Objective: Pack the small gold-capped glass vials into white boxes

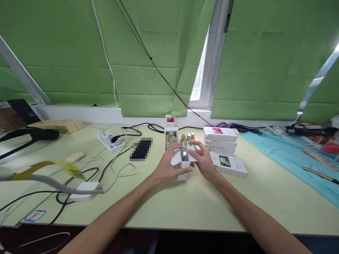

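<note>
A small white carton stands upright on the table between my hands, its top flaps folded out. Inside it shows a round silver cap, with the rest of that item hidden by the carton's walls. My left hand is closed round the carton's left side, thumb in front. On the right, my right hand has its fingers at the right flap and side of the carton. Just behind are several small glass bottles with gold or silver caps, partly covered by my hands.
White boxes are stacked at right, beside a flat flower-picture box. Two picture cartons stand behind the bottles. Leftward lie a blurred dark object, a power strip and tangled cables. Blue sheeting covers the right side.
</note>
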### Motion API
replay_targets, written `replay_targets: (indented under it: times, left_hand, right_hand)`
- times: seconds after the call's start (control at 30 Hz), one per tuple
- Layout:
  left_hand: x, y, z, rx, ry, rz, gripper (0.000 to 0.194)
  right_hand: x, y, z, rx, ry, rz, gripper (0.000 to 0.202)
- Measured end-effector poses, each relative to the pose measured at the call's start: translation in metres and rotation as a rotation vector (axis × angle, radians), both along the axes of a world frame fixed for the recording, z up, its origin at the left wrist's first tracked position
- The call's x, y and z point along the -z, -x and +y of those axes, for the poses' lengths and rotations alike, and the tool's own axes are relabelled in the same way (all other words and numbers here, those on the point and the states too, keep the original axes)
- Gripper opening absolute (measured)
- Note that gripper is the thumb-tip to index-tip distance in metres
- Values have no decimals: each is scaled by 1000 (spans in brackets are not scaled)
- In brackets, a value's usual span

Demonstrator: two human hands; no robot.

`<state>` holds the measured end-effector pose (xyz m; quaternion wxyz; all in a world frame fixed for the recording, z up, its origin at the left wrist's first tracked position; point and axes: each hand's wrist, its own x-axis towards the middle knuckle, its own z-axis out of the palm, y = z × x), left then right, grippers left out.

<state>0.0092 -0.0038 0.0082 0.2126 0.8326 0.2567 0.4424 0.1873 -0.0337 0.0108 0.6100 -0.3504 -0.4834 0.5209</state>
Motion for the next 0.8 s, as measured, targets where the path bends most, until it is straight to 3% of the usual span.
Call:
replay_targets:
  times: [0.2, 0.8]
  left_hand:
    - [-2, 2, 1, 18, -64, 7, 67]
    - [-10, 2, -2, -32, -41, -89, 69]
  right_hand:
    - [0, 1, 0, -37, 27, 6, 50]
    - [-2, 5, -1, -71, 69, 53, 52]
